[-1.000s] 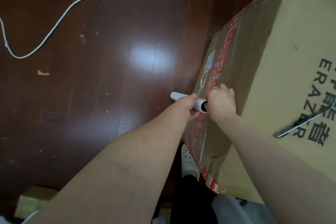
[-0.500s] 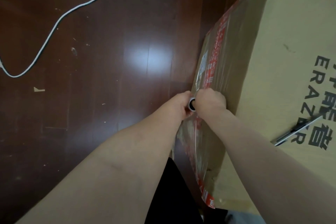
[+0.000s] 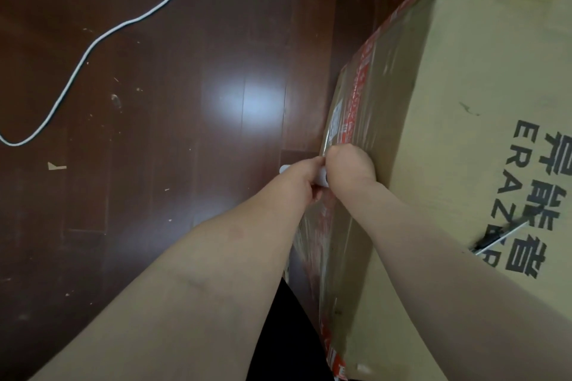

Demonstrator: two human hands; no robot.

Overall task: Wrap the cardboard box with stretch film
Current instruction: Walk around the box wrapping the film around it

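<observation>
A large cardboard box (image 3: 470, 77) with black print and red tape along its lower edge fills the right side. Clear stretch film (image 3: 365, 120) clings to its near side face. My left hand (image 3: 301, 181) grips a white film roll (image 3: 320, 180) low beside that face; only short bits of the roll show. My right hand (image 3: 348, 165) is curled over the roll's near end, pressed against the box side. Both forearms reach down from the bottom of the head view.
The dark wooden floor (image 3: 154, 133) spreads to the left, with a white cord (image 3: 89, 49) looping across it and small scraps of paper. A pen (image 3: 495, 240) lies on the box top. A dark trouser leg (image 3: 284, 334) stands by the box's near corner.
The roll and both hands have shifted along the box side, and my hands now cover more of the roll. The view has swung, showing more cord and floor.
</observation>
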